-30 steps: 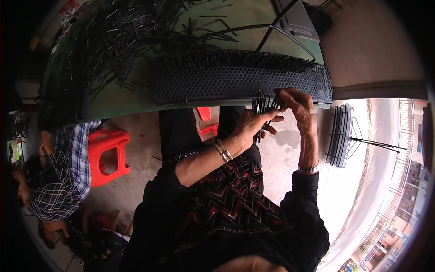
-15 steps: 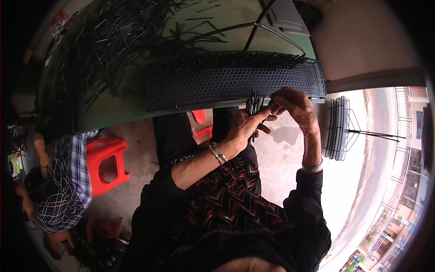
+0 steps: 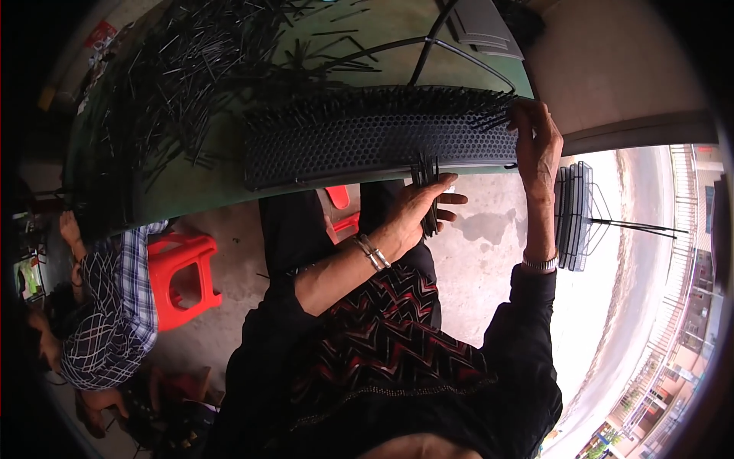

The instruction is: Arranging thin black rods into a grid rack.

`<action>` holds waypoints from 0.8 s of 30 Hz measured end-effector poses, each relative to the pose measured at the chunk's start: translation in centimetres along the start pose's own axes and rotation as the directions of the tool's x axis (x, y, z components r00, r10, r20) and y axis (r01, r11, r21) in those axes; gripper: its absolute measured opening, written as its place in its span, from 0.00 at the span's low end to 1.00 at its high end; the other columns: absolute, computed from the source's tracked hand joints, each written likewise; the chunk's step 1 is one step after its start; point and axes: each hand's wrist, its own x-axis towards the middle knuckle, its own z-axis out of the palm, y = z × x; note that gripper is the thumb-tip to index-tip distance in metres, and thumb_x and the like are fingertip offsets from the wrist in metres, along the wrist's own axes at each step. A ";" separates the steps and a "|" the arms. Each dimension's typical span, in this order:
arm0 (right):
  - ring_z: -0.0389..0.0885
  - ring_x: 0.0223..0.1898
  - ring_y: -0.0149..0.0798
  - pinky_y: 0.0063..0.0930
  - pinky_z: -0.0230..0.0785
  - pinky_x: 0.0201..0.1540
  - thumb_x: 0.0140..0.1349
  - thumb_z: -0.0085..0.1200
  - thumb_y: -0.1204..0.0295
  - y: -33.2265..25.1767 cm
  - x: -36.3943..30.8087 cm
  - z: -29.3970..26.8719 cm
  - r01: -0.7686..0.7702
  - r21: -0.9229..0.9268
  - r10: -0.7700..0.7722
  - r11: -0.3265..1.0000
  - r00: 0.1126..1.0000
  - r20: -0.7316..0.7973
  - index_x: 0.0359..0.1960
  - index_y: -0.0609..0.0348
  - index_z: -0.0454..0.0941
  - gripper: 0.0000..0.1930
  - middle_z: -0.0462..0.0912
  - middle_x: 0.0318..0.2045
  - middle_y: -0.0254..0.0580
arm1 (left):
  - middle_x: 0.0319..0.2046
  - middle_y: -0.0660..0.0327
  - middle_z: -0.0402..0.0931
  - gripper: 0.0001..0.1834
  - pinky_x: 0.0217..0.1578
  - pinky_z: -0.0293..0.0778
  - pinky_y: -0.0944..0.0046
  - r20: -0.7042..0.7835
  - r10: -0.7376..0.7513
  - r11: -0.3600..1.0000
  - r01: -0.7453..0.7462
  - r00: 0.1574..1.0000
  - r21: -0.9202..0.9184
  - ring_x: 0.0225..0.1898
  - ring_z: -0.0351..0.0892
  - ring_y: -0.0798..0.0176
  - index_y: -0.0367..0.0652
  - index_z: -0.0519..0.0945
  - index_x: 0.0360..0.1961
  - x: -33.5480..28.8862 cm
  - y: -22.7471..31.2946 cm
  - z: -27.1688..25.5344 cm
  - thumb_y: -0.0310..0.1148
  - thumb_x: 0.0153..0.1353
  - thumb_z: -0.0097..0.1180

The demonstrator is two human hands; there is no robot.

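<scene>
A bundle of thin black sticks (image 3: 425,170) is clasped in my left hand (image 3: 413,210), just off the near edge of a long black perforated panel (image 3: 359,145). The thumb lies across the bundle. My right hand (image 3: 537,141) is at the panel's right end, its fingers pinched around a black stick (image 3: 493,121); the fingertips partly hide the stick's end. Along the panel's far side, many similar black sticks (image 3: 367,101) stand up in dense rows. The holes along its near side show bare.
A big heap of loose black sticks (image 3: 199,69) covers the far left of the green table (image 3: 180,191). Black metal rods (image 3: 428,40) rise behind the panel. A red stool (image 3: 183,275) and a person in a checked shirt (image 3: 103,321) are to the left. A wire rack (image 3: 575,218) stands right.
My right hand has moved away from the bundle, right and farther out, to the panel's right end. My left hand keeps the bundle in nearly the same place.
</scene>
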 end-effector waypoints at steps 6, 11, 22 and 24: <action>0.77 0.28 0.32 0.25 0.70 0.36 0.66 0.48 0.75 1.4 1.4 1.4 0.101 -0.015 -0.100 0.995 0.993 0.057 0.39 0.62 0.77 0.06 0.79 0.28 0.40 | 0.36 0.57 0.83 0.18 0.26 0.69 0.70 -0.039 -0.068 0.998 0.067 0.997 -0.020 0.30 0.77 0.68 0.46 0.80 0.47 -0.2 -0.9 -0.4 0.46 0.63 0.57; 0.79 0.29 0.33 0.25 0.70 0.36 0.66 0.49 0.74 2.3 2.2 1.6 0.146 -0.039 -0.141 0.988 0.984 0.105 0.38 0.62 0.76 0.06 0.79 0.29 0.42 | 0.35 0.56 0.82 0.17 0.30 0.74 0.67 -0.024 -0.046 0.994 0.043 0.999 -0.103 0.32 0.78 0.66 0.45 0.80 0.46 0.4 -1.7 -0.7 0.44 0.64 0.57; 0.79 0.30 0.30 0.24 0.71 0.37 0.65 0.50 0.76 2.1 2.7 1.6 0.110 0.043 -0.115 0.993 0.980 0.161 0.38 0.63 0.77 0.05 0.80 0.31 0.41 | 0.33 0.53 0.79 0.14 0.40 0.80 0.57 0.005 -0.036 0.970 0.036 0.999 -0.242 0.36 0.80 0.61 0.40 0.78 0.45 0.7 -1.9 -0.3 0.38 0.64 0.56; 0.79 0.30 0.31 0.24 0.71 0.38 0.65 0.50 0.76 2.3 2.8 1.6 0.117 0.045 -0.123 0.992 0.979 0.165 0.39 0.64 0.77 0.05 0.80 0.31 0.41 | 0.33 0.53 0.79 0.14 0.43 0.81 0.53 0.007 -0.044 0.959 0.045 0.999 -0.279 0.38 0.81 0.59 0.40 0.76 0.46 0.6 -1.8 -0.2 0.37 0.64 0.55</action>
